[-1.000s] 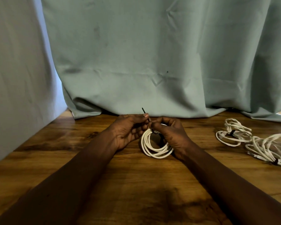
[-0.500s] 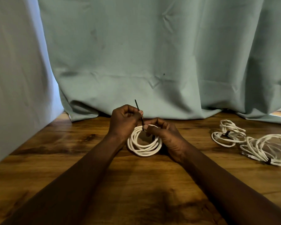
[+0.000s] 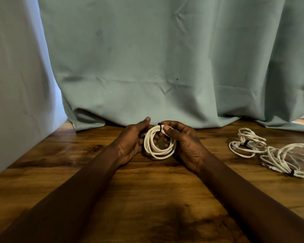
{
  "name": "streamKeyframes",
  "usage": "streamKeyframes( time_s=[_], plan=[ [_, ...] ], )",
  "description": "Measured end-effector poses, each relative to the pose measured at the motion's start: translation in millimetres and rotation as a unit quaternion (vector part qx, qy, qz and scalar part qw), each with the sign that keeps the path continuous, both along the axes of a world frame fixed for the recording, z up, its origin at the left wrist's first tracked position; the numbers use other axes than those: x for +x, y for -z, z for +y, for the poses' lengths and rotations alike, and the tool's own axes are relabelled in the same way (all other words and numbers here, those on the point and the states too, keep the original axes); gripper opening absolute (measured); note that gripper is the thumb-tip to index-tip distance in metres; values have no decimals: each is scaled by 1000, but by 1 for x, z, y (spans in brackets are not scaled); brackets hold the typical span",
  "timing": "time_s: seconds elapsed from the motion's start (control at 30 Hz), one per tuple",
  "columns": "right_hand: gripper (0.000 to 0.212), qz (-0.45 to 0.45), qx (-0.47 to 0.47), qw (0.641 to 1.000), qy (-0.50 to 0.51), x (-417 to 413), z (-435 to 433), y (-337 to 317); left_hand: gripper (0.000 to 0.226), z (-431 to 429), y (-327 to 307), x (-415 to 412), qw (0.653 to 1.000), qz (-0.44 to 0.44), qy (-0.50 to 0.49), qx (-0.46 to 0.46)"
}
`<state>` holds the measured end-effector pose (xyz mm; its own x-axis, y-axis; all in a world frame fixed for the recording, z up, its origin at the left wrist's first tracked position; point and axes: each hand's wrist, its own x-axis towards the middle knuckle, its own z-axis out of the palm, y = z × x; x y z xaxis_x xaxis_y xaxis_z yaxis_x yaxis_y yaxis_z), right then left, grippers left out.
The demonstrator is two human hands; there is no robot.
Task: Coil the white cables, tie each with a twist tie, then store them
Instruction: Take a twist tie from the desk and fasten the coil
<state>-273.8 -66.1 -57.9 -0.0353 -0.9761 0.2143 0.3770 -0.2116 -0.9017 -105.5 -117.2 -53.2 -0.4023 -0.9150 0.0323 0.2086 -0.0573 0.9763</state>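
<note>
Right hand (image 3: 182, 139) pinches coil (image 3: 159, 155) at twist tie (image 3: 159, 128), keeping loops bunched; left hand (image 3: 130, 143) relaxed, propping its left side. Tied coils (image 3: 249, 139) parked right on counter (image 3: 147, 190).

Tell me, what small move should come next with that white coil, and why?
Probably carry the coil rightward and lay it beside the two tied coils on the table. The black twist tie looks wrapped round its top with no loose end showing, the right hand pinches the coil there, and the left hand only cups its side.
</note>
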Motion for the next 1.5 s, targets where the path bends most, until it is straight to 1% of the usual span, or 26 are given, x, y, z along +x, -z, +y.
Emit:
streamKeyframes(
  time_s=[0.03, 0.07, 0.13, 0.2, 0.3, 0.37, 0.4, 0.43, 0.53, 0.57, 0.6, 0.67, 0.73, 0.83, 0.9, 1.03, 1.1, 1.13, 1.17, 1.27, 1.33, 1.43, 1.5],
  plan=[
    [19, 6, -3, 1000, 22, -1, -1, 1, 60, 1, -1, 1, 1000, -2, 14, -7],
    [18, 10, -7, 999, 42, -2, -3, 2, 60, 3, -2, 0, 1000, -2, 23, -20],
    [15, 13, -13, 998, 63, -1, -4, 3, 52, 6, 0, 1, 998, -6, 35, -46],
    [12, 37, -19, 996, 81, 1, -3, 3, 46, 8, 0, 2, 998, -8, 43, -52],
    [10, 75, -38, 992, 96, 5, 0, 2, 31, 7, 1, 2, 998, -21, 24, -49],
    [9, 132, -57, 983, 118, 3, 1, 2, 26, 7, 1, 0, 998, -32, -1, -55],
    [9, 183, -71, 970, 142, 3, 1, 3, 26, 6, 1, -2, 998, -35, -15, -57],
    [10, 243, -88, 950, 173, 2, 0, 4, 25, 5, 2, -3, 997, -36, -28, -56],
    [24, 401, -152, 865, 262, -2, 0, 4, 22, 5, 1, -4, 998, -31, -44, -45],
    [30, 436, -172, 841, 271, -4, 1, 2, 19, 5, 1, -5, 998, -24, -43, -38],
    [32, 461, -195, 825, 264, -7, 2, -1, 14, 5, 0, -4, 998, -15, -42, -32],
    [30, 500, -244, 798, 230, -11, 4, -6, 13, 4, 0, -3, 999, 3, -44, -14],
    [27, 543, -267, 767, 215, -11, 5, -6, 13, 2, -1, -1, 999, 22, -45, 9],
    [30, 591, -269, 719, 249, -10, 5, -6, 12, 1, 0, 0, 998, 34, -43, 26],
    [29, 602, -287, 692, 276, -8, 5, -7, 10, 2, -1, -1, 998, 30, -45, 26],
    [22, 624, -305, 665, 273, -4, 7, -8, 10, 1, 0, -1, 998, 31, -41, 32],
    [19, 644, -317, 646, 261, -2, 7, -8, 15, 1, 0, 1, 998, 29, -38, 38],
    [17, 646, -320, 644, 257, -1, 6, -7, 18, 1, 0, 1, 998, 29, -35, 37],
    [17, 640, -320, 651, 254, 1, 6, -7, 19, 1, 0, 1, 998, 32, -35, 34],
    [17, 587, -303, 709, 247, -1, 4, -6, 23, -1, 4, -1, 996, 64, -54, 30],
    [17, 567, -286, 735, 238, -4, 3, -6, 24, -1, 6, -4, 994, 81, -77, 24],
    [14, 552, -267, 761, 211, -5, 3, -6, 23, 0, 8, -8, 990, 78, -114, 10],
    [12, 546, -261, 769, 204, -3, 3, -6, 22, 0, 10, -9, 989, 69, -134, -2]
  ],
)
